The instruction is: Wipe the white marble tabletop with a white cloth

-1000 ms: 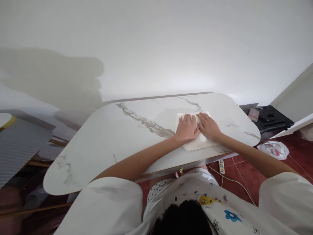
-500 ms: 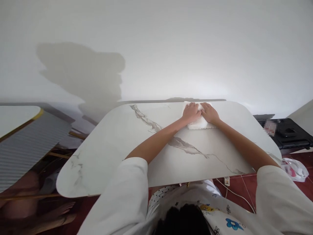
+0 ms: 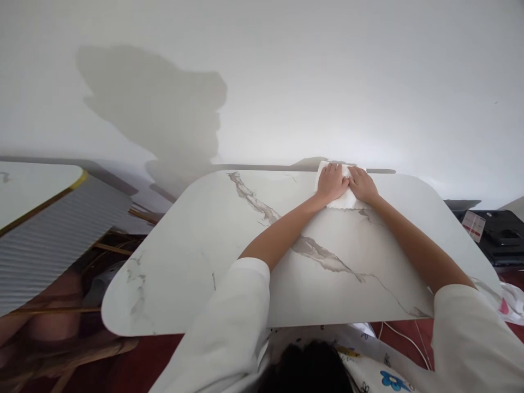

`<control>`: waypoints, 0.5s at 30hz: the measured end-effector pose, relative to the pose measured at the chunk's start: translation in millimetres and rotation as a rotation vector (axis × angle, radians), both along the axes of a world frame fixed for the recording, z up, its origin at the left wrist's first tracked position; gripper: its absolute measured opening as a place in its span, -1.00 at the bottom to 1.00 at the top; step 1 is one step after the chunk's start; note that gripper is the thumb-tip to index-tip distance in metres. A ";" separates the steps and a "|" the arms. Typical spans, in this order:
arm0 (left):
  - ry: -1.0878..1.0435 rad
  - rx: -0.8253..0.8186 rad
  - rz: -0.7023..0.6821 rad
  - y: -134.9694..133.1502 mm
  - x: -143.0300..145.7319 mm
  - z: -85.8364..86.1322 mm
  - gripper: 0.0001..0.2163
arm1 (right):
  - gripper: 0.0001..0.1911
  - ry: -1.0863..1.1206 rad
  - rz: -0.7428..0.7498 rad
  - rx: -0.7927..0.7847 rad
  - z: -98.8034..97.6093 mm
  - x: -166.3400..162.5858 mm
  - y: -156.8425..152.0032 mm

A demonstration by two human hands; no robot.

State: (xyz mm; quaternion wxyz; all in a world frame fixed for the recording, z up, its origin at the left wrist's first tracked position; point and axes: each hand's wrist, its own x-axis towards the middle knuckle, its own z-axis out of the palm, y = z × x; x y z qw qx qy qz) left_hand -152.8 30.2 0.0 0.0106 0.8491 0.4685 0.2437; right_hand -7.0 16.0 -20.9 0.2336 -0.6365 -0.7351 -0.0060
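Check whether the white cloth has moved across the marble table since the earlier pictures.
Yes. The white cloth, under both hands, has gone from the table's near edge to its far edge by the wall.

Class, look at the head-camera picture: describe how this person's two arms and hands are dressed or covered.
Both arms come out of loose, plain white short sleeves: the left sleeve and the right sleeve. Below the sleeves the forearms are bare. The left hand and right hand wear no gloves; no watch, ring or bracelet is visible.

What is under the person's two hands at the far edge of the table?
A white cloth lies flat on the marble table under the left hand and right hand. The hands hide its middle.
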 end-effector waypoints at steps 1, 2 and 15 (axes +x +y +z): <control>0.006 -0.009 0.008 -0.1 0.3 -0.5 -0.68 | -0.49 -0.012 -0.010 -0.009 1.3 -0.9 -1.1; 0.015 -0.018 0.011 0.0 0.3 -1.2 -0.67 | -0.48 -0.028 -0.023 -0.019 2.8 -2.5 -2.2; 0.021 0.029 0.044 5.3 -55.8 -7.8 -0.71 | -0.48 -0.146 -0.026 -0.023 2.6 -62.4 2.4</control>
